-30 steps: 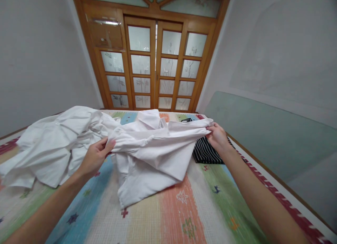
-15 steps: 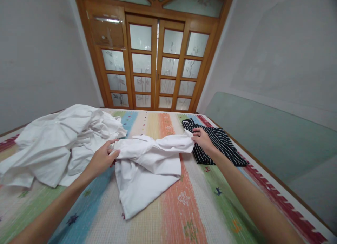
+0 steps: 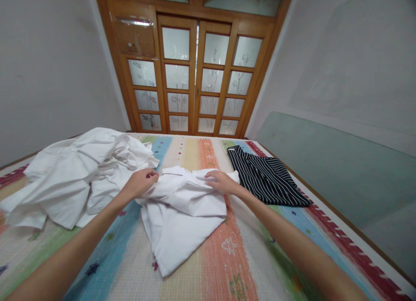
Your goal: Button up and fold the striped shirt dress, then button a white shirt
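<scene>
A partly folded white shirt lies in front of me, with a pointed lower corner toward me and a bunched band of cloth along its far side. At the left end of that band, my left hand has its fingers curled in a pinch at the cloth. My right hand is over the right part of the band, fingers bent onto the fabric in a pinch. Some cloth sticks out behind the right hand. The exact grip of the fingertips is partly hidden.
A heap of crumpled white clothing lies at the left. To the right rests a folded black garment with white stripes. Everything sits on a colourful striped cover. A pale green panel borders the right side; wooden glazed doors stand beyond.
My right hand has moved left from the shirt's right end to farther in along the band. My left hand has shifted slightly right and up. The view has shifted a little.
</scene>
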`<state>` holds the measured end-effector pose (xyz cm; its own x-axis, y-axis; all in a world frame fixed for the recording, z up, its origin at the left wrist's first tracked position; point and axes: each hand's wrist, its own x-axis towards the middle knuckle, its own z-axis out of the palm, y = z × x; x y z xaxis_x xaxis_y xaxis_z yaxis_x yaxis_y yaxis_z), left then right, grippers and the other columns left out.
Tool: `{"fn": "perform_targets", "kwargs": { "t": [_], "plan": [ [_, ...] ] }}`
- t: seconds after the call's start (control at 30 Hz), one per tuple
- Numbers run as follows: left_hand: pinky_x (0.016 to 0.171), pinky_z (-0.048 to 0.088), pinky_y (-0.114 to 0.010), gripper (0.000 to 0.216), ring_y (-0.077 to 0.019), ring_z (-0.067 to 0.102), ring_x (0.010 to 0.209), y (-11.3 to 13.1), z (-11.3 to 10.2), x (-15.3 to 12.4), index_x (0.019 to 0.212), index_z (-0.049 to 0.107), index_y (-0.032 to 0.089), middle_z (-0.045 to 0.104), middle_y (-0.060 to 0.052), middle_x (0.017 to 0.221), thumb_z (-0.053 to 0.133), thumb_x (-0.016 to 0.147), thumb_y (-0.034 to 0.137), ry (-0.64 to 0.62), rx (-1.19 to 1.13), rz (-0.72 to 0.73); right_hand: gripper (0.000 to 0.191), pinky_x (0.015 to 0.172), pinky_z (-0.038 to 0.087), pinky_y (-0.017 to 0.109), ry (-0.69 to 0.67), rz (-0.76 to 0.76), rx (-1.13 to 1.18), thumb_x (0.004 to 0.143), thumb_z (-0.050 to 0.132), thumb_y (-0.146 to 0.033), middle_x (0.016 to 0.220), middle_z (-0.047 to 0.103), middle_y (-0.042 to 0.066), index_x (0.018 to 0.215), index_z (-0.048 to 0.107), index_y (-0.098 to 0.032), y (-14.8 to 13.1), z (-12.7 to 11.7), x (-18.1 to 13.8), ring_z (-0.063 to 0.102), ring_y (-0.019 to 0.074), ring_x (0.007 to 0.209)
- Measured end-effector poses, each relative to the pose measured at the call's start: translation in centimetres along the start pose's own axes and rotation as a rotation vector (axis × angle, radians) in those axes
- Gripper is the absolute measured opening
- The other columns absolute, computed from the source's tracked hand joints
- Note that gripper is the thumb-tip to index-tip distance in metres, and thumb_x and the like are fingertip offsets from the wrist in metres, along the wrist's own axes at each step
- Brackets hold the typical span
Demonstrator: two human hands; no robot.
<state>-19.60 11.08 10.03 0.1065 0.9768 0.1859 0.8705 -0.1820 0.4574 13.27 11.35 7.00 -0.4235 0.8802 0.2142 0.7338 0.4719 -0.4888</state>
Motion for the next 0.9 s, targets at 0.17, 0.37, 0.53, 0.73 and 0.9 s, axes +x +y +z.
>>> {"fn": "perform_targets", "kwargs": {
  "t": [0.17,0.37,0.53,0.73,0.9],
  "plan": [
    [0.073,0.046,-0.030,0.029,-0.0253,0.064,0.084,-0.2,2.5,3.4,0.079,0.068,0.018,0.072,-0.008,0.090,0.056,0.065,0.039,-0.087,-0.100,-0.119,0.035,0.080,0.047,0.030,-0.236,-0.081,0.028,0.085,0.061,-0.029,0.105,0.072,0.013,0.114,0.068,-0.013,-3.5,1.4,0.2,0.066,0.0216,0.090],
    [0.057,0.039,-0.027,0.032,-0.0211,0.057,0.066,1.0,3.4,3.9,0.067,0.065,0.019,0.062,-0.001,0.064,0.063,0.059,0.050,-0.332,-0.238,-0.118,0.032,0.066,0.042,0.023,-0.337,-0.174,0.063,0.082,0.064,-0.035,0.088,0.073,0.008,0.103,0.073,-0.013,-5.8,1.7,-1.0,0.064,0.0166,0.073],
    [0.073,0.047,-0.029,0.028,-0.0228,0.059,0.084,3.1,1.9,3.5,0.079,0.063,0.019,0.067,-0.001,0.082,0.059,0.061,0.040,-0.344,-0.437,0.181,0.025,0.067,0.042,0.022,-0.336,-0.131,0.021,0.077,0.056,-0.016,0.090,0.075,0.005,0.093,0.076,-0.016,-5.4,0.7,-1.1,0.065,0.0157,0.076],
    [0.068,0.043,-0.026,0.018,-0.0167,0.052,0.073,5.9,-1.8,1.9,0.076,0.052,0.019,0.056,0.001,0.075,0.046,0.075,0.037,-0.240,-0.325,0.420,0.021,0.048,0.044,0.020,-0.205,0.167,0.274,0.075,0.051,-0.013,0.072,0.071,0.005,0.081,0.072,-0.012,-2.5,-1.2,0.8,0.060,0.0110,0.053],
    [0.064,0.043,-0.023,0.028,-0.0152,0.051,0.071,8.5,-5.3,-0.7,0.077,0.050,0.019,0.055,0.000,0.077,0.050,0.081,0.047,-0.203,-0.429,0.485,0.029,0.053,0.053,0.023,0.012,0.106,0.526,0.074,0.060,-0.021,0.106,0.069,0.011,0.101,0.068,-0.014,-1.4,-2.8,2.2,0.064,0.0152,0.076]
  ]
}}
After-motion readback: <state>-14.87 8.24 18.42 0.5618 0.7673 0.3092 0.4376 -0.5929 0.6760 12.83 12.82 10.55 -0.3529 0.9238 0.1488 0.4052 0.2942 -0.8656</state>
